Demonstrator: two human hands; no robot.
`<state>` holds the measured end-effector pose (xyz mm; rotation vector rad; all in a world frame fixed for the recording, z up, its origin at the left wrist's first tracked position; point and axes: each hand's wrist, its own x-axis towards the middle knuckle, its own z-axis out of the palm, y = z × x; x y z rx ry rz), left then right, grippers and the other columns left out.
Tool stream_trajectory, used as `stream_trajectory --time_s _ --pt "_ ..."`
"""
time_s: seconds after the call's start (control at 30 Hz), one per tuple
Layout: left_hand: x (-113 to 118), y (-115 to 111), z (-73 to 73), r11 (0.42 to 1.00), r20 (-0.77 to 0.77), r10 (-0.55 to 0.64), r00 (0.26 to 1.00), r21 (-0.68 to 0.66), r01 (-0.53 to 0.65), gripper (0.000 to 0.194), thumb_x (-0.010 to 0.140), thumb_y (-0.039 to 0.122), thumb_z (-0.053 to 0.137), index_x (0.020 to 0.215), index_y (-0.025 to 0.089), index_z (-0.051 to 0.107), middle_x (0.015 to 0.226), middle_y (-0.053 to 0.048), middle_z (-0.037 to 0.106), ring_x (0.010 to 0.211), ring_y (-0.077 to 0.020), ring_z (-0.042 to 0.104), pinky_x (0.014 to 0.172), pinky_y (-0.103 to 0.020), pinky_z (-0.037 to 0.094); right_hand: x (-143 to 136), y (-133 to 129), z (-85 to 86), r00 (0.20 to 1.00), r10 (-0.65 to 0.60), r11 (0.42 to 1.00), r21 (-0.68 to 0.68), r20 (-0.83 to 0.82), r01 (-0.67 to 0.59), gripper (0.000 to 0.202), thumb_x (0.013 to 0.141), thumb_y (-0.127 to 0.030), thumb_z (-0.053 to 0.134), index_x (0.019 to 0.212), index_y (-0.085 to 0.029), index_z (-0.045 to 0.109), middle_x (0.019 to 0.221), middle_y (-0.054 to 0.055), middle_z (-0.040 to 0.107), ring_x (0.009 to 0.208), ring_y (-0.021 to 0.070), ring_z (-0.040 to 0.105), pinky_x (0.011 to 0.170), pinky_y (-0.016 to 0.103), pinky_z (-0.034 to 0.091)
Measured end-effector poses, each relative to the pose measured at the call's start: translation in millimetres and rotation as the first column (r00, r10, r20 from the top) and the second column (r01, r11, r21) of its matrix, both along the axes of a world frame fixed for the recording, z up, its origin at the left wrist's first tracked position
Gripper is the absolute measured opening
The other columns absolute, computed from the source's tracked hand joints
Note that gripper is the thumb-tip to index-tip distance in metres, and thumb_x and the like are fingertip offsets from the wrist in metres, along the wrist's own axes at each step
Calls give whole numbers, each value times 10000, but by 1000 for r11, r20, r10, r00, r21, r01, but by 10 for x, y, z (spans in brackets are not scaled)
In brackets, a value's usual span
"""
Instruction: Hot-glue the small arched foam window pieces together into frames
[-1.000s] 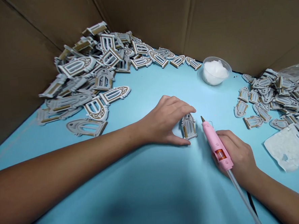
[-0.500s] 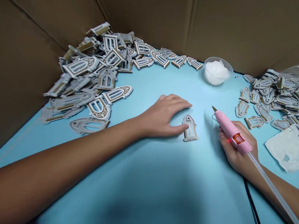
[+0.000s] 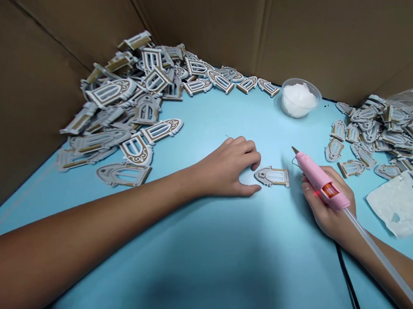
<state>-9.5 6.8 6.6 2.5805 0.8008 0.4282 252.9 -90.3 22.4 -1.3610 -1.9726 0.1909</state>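
My left hand (image 3: 230, 169) rests on the blue tabletop, thumb and fingers apart around the pointed end of a small arched window-shaped piece (image 3: 272, 176). That piece lies flat, its arch toward my left hand and its base toward the right; whether a fingertip touches it I cannot tell. My right hand (image 3: 330, 207) is wrapped round a pink hot glue gun (image 3: 318, 178) with a clear glue stick (image 3: 373, 251) sticking out of its back. The gun's metal nozzle points up and left, beyond the piece's base.
A large heap of arched pieces (image 3: 118, 92) lies at the back left, and a smaller heap (image 3: 397, 126) at the right. Between them stands a clear tub (image 3: 300, 98) with white stuff in it. A torn white sheet (image 3: 400, 203) lies near my right arm. Cardboard walls (image 3: 212, 23) stand behind.
The arched piece has turned from upright to sideways, its base now to the right. My left fingers have curled and drawn in toward it. The glue gun has hardly moved.
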Motion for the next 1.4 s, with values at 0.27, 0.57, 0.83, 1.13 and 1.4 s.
stream_trajectory --time_s 0.27,0.57,0.83,1.13,1.4 --pt "-1 -32 -20 995 55 -94 994 -22 96 376 858 443 724 1143 217 628 1371 -132 569 1260 -341 478 1018 -450 326 2 -9 -11 1000 -8 1000 -5 -17 8 154 920 -152 616 1058 -211 652 940 43 687 826 172 687 713 278 566" --pt "12 -27 10 990 115 -100 988 -86 111 437 749 445 855 977 211 564 1293 -110 618 1241 -326 512 1006 -421 322 -6 -17 -4 1000 20 1000 -5 -18 -20 110 920 -132 622 981 -222 630 954 32 671 829 152 672 729 258 549" --pt "4 3 -21 994 108 -63 992 -81 72 439 792 481 838 1046 212 601 1351 -117 636 1250 -327 542 1018 -431 342 19 -43 -59 984 129 991 28 123 -133 121 894 -99 606 917 -214 578 807 13 612 694 146 603 594 260 474" --pt "-7 -1 -40 992 148 -121 981 42 116 501 719 527 899 1059 221 696 1216 -118 613 1107 -296 571 958 -417 383 50 -112 -47 939 214 976 -19 268 -217 171 893 -94 534 787 -222 495 719 6 527 606 131 499 509 254 362" --pt "-22 8 -126 956 213 -195 957 260 137 440 820 627 792 987 226 724 1212 -129 645 1093 -295 587 963 -428 374 35 -126 -54 919 247 966 -1 307 -260 200 891 -79 520 767 -224 462 695 -2 482 581 126 444 478 260 326"
